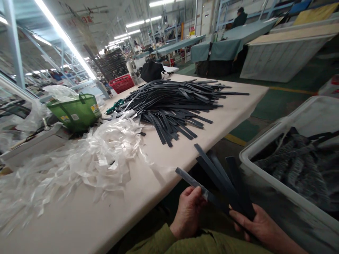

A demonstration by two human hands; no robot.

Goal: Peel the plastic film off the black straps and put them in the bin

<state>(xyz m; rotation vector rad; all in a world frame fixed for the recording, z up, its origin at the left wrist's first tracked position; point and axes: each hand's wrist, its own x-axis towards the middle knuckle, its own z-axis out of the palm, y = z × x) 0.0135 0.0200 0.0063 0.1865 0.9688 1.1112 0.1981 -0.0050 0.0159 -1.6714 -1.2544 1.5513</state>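
Observation:
Several dark flat strips fan out from my right hand, whose fingers are wrapped round their lower part. My left hand pinches one strip of the same bunch between thumb and fingers, and a shiny film shows along that strip. Both hands are over my lap, beside the table's near edge. A large heap of similar dark strips lies on the pale table. To its left spreads a tangled pile of clear plastic strips.
A green bag with plastic in it stands on the table's left, and a red basket is farther back. At my right is a white bin holding dark material. Beyond are a large grey bin, cloth-covered tables and a person.

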